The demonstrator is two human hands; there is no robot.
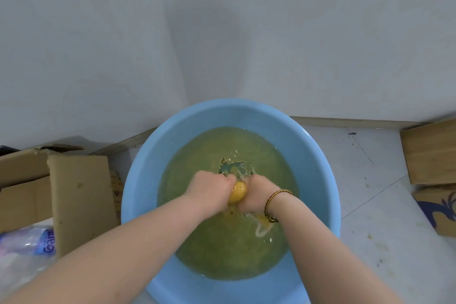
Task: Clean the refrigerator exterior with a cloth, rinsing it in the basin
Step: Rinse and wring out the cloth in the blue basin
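Note:
A round blue basin (138, 180) stands on the floor, filled with murky yellow-green water. Over its middle, my left hand (209, 189) and my right hand (256, 195) grip a wet yellow cloth (238, 191) bunched tightly between them. Water splashes just beyond the knuckles. Part of the cloth trails pale in the water under my right wrist, which wears a beaded bracelet. A large pale grey surface (222, 32) rises right behind the basin; I cannot tell whether it is the refrigerator or a wall.
An open cardboard box (79, 195) stands left of the basin, with a plastic bag (27, 244) in front of it. More cardboard boxes (431, 155) sit at the right on the pale tiled floor (370, 205).

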